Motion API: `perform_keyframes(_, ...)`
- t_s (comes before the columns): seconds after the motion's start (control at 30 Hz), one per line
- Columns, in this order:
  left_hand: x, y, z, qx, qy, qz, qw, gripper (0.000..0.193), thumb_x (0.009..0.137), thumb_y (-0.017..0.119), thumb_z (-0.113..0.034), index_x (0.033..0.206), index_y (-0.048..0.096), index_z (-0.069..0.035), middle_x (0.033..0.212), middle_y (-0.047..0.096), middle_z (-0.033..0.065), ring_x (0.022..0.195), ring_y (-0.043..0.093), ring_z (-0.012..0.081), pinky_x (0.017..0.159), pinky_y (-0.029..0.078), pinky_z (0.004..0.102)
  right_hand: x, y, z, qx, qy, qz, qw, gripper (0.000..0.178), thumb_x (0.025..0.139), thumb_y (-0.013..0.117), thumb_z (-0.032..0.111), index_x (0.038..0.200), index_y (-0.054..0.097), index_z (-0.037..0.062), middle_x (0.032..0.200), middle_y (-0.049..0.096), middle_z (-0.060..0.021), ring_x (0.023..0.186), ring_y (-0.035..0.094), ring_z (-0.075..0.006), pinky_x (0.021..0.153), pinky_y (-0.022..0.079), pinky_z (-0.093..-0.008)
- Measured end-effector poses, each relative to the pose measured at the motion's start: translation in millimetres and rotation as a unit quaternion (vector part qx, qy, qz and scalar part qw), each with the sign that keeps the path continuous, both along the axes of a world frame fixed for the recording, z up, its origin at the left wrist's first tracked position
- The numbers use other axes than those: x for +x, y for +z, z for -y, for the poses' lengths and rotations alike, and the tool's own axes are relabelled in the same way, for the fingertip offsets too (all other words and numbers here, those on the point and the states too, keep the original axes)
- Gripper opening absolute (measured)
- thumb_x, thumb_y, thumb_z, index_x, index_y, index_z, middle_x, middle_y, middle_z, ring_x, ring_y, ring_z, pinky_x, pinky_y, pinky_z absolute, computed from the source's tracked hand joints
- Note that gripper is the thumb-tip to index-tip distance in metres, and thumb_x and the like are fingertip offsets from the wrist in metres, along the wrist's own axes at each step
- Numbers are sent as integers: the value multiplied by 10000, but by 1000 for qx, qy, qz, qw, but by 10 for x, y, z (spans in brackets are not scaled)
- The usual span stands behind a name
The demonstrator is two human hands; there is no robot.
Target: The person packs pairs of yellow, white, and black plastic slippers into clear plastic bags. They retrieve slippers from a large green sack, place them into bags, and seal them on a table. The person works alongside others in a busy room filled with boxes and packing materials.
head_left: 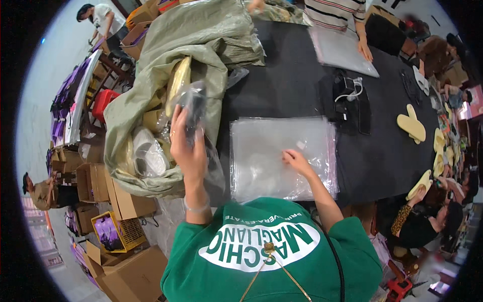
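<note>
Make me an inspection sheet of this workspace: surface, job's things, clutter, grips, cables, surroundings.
Surface: black table, bare patches around the materials.
Job's things: near stack of clear bags; dark item in clear plastic; open green sack holding bagged goods.
Clutter: yellow slipper-shaped pieces toward the right.
Grips: left grip holds the dark item; right grip over the bags, contact unclear.
Cables: white cord, looped.
Surroundings: cardboard boxes, yellow crate; co-workers nearby.

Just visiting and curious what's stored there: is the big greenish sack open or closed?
Open: the sack gapes near the left hand, showing a yellow item and a white item inside.
</note>
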State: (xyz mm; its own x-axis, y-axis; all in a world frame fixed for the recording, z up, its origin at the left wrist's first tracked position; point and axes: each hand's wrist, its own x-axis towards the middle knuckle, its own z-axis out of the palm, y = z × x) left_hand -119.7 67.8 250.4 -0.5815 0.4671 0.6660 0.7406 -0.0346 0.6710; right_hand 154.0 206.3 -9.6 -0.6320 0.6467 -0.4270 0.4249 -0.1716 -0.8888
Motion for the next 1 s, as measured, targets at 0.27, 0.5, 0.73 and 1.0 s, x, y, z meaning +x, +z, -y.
perform_keyframes(0.27, 355, 152, 266, -166, -398, -110, 896, 274, 681, 594, -52, 896, 725, -160, 1160, 635, -22, 1269, 435, 294, 1073, 245, 444, 30, 1077, -132, -342, -210, -365, 840, 747, 898, 313, 641, 1359, 369, 57, 1264, 535, -113, 1115, 537, -247, 942, 417, -374)
perform_keyframes(0.5, 313, -912, 535, -332, -388, -70, 857, 361, 714, 544, 67, 948, 707, -154, 1216, 599, -7, 1269, 430, 266, 1068, 273, 431, 923, 669, -255, -213, -404, -272, 847, 764, 919, 318, 602, 1377, 331, -10, 1358, 436, -169, 1281, 387, -267, 1078, 259, -408)
perform_keyframes(0.73, 453, -1559, 745, -353, -126, 247, 894, 235, 885, 528, -105, 1085, 603, -8, 1079, 626, 165, 991, 614, 251, 830, 483, 337, 1064, 979, -20, 14, -415, -100, 904, 671, 960, 343, 489, 1354, 350, -55, 1375, 396, -230, 1309, 355, -271, 1093, 220, -343)
perform_keyframes(1.0, 493, -2081, 489, -530, -120, 326, 774, 461, 890, 516, -452, 1003, 607, -14, 850, 676, 158, 660, 676, 255, 669, 523, 361, 946, 782, -187, 212, -263, 86, 937, 467, 892, 592, 283, 1219, 513, -42, 1197, 575, -211, 1129, 553, -267, 941, 418, -329)
